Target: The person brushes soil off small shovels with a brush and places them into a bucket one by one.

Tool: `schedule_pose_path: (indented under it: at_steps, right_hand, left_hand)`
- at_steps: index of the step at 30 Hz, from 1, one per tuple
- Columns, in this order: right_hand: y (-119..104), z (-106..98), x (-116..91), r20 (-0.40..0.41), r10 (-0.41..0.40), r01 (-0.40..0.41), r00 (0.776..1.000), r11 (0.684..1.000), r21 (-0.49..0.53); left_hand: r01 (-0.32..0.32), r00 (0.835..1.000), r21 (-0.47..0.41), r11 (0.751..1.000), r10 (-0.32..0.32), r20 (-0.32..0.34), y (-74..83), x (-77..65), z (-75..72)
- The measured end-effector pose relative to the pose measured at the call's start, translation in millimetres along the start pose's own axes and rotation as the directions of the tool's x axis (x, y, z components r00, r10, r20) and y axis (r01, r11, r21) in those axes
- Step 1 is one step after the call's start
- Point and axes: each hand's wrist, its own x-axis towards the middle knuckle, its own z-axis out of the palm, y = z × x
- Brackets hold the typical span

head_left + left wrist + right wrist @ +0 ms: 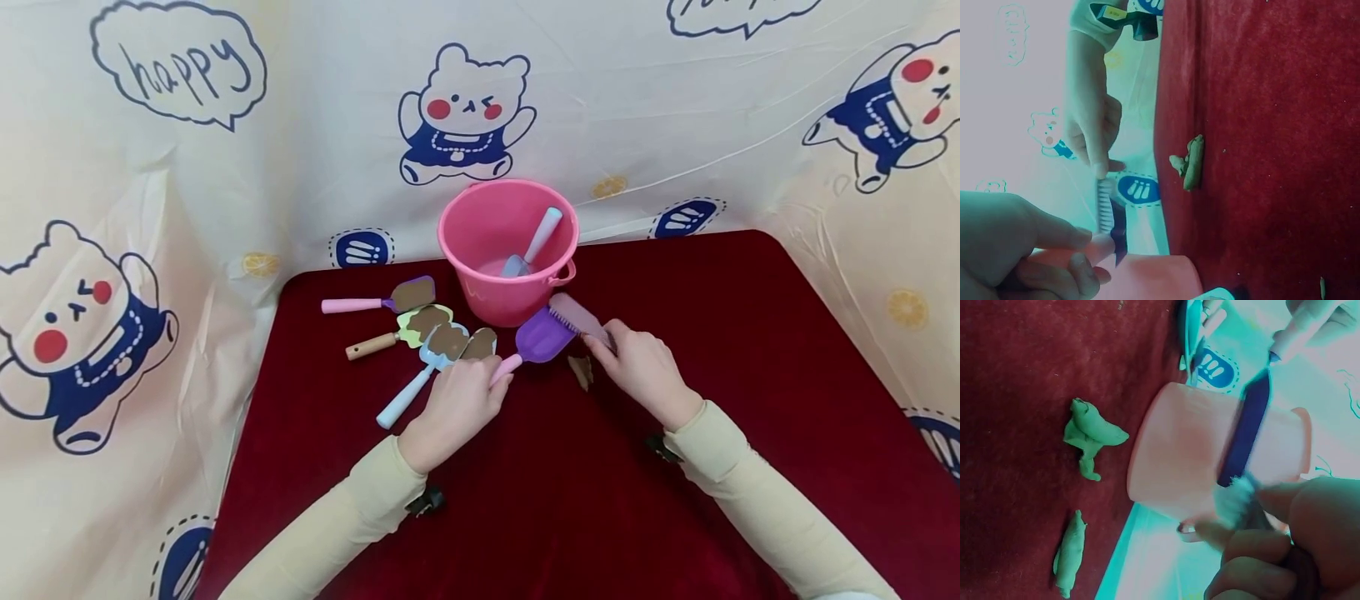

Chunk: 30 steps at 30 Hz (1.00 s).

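My left hand grips the pink handle of a small purple shovel, held in front of the pink bucket. In my right hand is a mauve brush, its bristles at the shovel's scoop. The left wrist view shows the brush bristles against the shovel. From the right wrist, the shovel appears edge-on and the brush head is blurred. Lumps of clay-like material lie on the cloth below; one lump shows between my hands.
The pink bucket holds a blue-handled shovel. Left of it lie several tools with brown-covered scoops: a pink-handled one, a wooden-handled one and a blue-handled one. A dark red cloth covers the table; printed curtains hang behind.
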Motion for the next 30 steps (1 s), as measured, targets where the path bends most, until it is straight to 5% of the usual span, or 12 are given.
schedule_pose_path:
  at_steps: [10, 20, 30]
  right_hand:
    - [3.9, 8.0, -5.3, 0.01, 0.044, -0.044, 0.999, 0.999, -0.031]
    - [-9.3, 30.8, -8.4, 0.261, -0.028, 0.012, 0.965, 0.998, 0.063]
    - [-4.9, 27.8, -6.6, 0.11, 0.063, -0.065, 0.992, 0.998, 0.016]
  left_hand:
    - [0.005, 0.999, 0.001, 1.0, -0.005, -0.054, -1.2, 0.4, -1.9]
    - [-0.029, 0.999, -0.007, 1.0, 0.029, -0.029, 3.0, 5.4, 1.7]
    - [-0.019, 0.999, -0.015, 1.0, 0.019, -0.028, 2.3, 5.5, 3.6]
